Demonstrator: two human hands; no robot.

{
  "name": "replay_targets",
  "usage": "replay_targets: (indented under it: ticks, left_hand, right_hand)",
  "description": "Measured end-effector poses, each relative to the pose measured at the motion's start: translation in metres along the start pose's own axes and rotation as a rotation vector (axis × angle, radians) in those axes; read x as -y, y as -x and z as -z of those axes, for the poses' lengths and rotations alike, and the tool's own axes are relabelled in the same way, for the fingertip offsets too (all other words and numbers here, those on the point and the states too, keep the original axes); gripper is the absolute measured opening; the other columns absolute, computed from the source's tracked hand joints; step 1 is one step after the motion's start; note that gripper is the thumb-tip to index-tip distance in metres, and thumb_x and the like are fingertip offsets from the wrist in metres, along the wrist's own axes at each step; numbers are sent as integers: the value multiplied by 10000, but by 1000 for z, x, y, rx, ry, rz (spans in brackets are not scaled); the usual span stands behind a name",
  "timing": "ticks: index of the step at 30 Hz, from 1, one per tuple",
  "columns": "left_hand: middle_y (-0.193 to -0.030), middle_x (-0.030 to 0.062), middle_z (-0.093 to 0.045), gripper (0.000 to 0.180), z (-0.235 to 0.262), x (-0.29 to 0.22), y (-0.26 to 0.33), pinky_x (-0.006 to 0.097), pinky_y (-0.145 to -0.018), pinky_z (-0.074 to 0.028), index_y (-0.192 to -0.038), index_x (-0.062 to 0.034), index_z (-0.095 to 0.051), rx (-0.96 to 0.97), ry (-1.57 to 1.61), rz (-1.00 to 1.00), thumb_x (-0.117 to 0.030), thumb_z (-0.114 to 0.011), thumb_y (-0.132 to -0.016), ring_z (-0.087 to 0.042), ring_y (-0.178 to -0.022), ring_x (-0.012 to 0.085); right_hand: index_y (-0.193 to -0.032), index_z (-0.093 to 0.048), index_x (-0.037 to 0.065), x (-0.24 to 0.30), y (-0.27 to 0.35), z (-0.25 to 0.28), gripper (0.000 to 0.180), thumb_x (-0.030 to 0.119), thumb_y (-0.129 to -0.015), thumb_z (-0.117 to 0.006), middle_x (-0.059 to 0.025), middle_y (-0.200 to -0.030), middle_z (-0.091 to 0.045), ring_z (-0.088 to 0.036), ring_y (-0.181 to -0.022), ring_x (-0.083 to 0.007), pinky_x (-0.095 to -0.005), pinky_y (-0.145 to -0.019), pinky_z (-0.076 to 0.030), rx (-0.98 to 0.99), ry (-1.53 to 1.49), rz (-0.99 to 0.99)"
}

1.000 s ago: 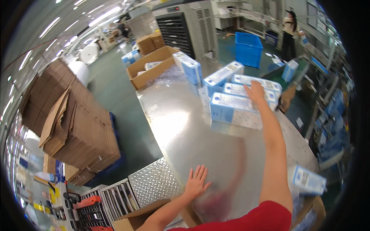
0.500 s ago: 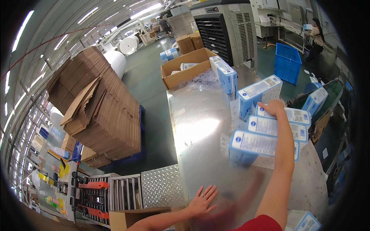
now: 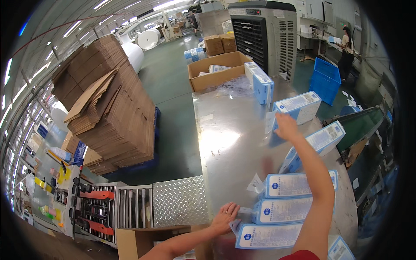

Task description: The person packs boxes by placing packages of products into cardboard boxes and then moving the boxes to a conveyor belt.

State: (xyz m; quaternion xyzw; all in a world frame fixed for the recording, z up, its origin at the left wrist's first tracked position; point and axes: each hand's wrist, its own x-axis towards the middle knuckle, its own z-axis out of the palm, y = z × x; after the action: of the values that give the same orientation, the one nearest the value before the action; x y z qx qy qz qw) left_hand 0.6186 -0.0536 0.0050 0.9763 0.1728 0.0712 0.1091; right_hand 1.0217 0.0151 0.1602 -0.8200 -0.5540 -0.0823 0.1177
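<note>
Three long blue-and-white packs lie flat in a row at the near right of the shiny metal surface point(image 3: 225, 143), their long axes running left to right; the nearest pack point(image 3: 266, 235) has the left hand point(image 3: 224, 218) resting on its left end, fingers spread open. The right hand point(image 3: 286, 126) reaches far forward, fingers loosely open, touching another pack point(image 3: 299, 107) standing on its long edge. A stack of flattened cardboard point(image 3: 110, 108) stands on the floor to the left.

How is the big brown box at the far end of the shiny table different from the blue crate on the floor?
The brown cardboard box sits on the metal table; the blue plastic crate stands on the floor beside it. The cardboard box has its flaps open and holds a white pack; what is inside the crate cannot be seen. The box has plain solid walls, the crate ribbed ones. Both are open on top.
</note>
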Motion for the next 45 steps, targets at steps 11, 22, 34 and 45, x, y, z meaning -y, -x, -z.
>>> replay_targets:
  ticks: [11,22,34,45]
  left_hand:
    - [-1331,169,-415,579,-7,4,5,415,-1058,-259,-1309,-17,-427,27,12,-27,-410,-489,-889,-323,-1298,297]
    - [-1328,179,-406,666,-14,9,4,433,-1044,-283,-1307,-27,-423,-45,47,-40,-331,-626,-750,-335,-1280,320]
    - [-1288,193,-415,607,-13,11,7,462,-1003,-304,-1234,-1,-463,12,111,0,-378,-599,-779,-345,-1253,352]
    - [-1225,190,-451,530,3,3,-2,473,-983,-308,-1203,-11,-469,-109,248,-9,-294,-610,-778,-413,-1149,368]
  right_hand:
    - [-1351,-385,131,-31,-91,-45,653,27,-749,-615,-113,-1258,-469,-414,-1195,-344,-506,-964,-353,198,318,-64]
    - [-805,-701,135,-36,-52,-71,152,163,-772,-555,-50,-883,-637,-527,-975,-263,-420,-806,-412,121,706,380]
    - [-937,-616,61,-61,-10,-1,242,31,-700,-583,-101,-1000,-597,-559,-957,-302,-415,-738,-474,57,251,-23]
    - [-1262,-441,56,-30,131,30,725,146,-597,-716,-175,-1287,-445,-374,-1249,-340,-552,-1046,-243,417,243,-100]
